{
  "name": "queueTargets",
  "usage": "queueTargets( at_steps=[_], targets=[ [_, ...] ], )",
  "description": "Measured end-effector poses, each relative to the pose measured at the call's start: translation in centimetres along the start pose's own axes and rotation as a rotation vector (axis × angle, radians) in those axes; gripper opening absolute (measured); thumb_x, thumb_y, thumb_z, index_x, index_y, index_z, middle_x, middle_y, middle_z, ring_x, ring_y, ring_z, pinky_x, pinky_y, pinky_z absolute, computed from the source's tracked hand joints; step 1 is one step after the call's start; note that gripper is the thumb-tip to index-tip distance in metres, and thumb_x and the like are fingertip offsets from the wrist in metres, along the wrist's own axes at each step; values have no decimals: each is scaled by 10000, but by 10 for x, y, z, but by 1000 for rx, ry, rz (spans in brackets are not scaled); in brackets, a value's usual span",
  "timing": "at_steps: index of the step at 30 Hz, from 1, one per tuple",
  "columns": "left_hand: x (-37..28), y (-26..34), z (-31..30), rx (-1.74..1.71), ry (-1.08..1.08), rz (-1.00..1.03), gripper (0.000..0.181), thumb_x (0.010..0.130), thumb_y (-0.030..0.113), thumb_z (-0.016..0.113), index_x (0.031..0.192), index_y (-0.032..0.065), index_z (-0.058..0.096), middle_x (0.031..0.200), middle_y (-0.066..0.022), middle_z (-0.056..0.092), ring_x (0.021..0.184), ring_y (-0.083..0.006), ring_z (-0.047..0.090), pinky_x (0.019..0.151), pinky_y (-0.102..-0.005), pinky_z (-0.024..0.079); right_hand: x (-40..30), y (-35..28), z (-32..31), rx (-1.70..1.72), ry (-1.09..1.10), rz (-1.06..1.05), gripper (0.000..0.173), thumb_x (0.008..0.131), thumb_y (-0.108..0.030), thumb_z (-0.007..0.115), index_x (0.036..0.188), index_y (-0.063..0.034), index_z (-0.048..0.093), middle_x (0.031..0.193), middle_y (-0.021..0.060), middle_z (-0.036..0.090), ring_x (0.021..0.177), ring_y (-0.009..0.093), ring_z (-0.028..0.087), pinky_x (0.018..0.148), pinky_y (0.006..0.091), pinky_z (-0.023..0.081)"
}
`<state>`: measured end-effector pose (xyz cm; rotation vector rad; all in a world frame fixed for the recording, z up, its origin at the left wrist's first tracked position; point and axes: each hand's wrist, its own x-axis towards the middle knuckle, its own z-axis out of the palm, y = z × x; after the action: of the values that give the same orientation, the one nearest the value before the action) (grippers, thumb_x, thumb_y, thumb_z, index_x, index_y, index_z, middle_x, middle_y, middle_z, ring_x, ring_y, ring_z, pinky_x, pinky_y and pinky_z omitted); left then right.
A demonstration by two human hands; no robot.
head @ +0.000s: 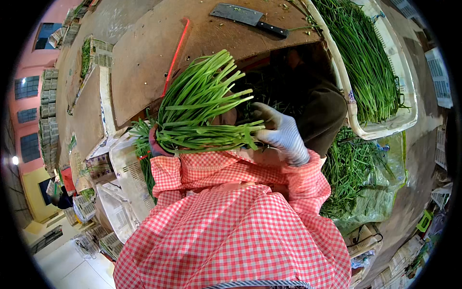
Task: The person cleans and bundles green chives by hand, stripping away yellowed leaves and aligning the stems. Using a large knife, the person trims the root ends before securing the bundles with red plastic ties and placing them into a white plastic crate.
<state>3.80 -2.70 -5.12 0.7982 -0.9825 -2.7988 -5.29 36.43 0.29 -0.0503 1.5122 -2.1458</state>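
A thick bunch of green chive-like stalks lies across in front of my chest, its pale cut ends fanned to the right. My left hand, in a dark reddish glove, grips the bunch at its left side; most of its fingers are hidden behind the leaves. My right hand wears a white-and-blue striped glove. Its thumb and fingers are spread around the tips of the lowest stalks, with no firm grip visible. Beyond the bunch, a cleaver with a black handle rests on a worn wooden board.
A red strap lies on the board. At right stands a white plastic crate of long green stalks. Below it, loose trimmings lie on clear plastic sheeting. Another white crate is at my left.
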Motion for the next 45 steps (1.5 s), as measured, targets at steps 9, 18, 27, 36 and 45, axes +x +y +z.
queueTargets(
  at_steps=[9,18,27,36,45],
  targets=[
    [46,32,57,116,148,191,367,895,303,505,1133,33,579,1121,-150,632,1005,-313,617,852,-496,520,43,-2,-4,2,30,-37,217,829,-74,692,994,63,666,832,48,679,713,65,583,628,216,503],
    [28,9,47,60,-25,130,419,925,298,457,1232,23,533,1204,-165,593,1088,-330,578,946,-481,477,33,23,-19,-153,235,-154,174,840,-88,652,949,46,670,804,46,671,688,86,605,612,243,504],
    [19,2,39,-27,-58,190,389,904,253,478,1171,-18,559,1143,-178,616,1028,-320,602,880,-456,514,19,-6,-71,-426,389,-174,360,810,-144,694,1110,39,616,891,111,662,792,163,633,715,258,501],
    [9,4,48,9,76,110,372,908,282,488,1173,36,572,1169,-149,615,1022,-306,616,845,-453,539,62,-4,0,-425,73,-445,326,777,-207,703,1023,1,658,946,149,641,836,266,621,751,322,497],
    [5,-1,63,55,137,112,410,916,329,462,1201,49,550,1165,-138,617,1026,-301,616,846,-471,535,44,-9,-45,-310,440,-348,216,872,-137,584,1007,-8,692,810,55,692,626,55,544,583,195,435]
  ],
)
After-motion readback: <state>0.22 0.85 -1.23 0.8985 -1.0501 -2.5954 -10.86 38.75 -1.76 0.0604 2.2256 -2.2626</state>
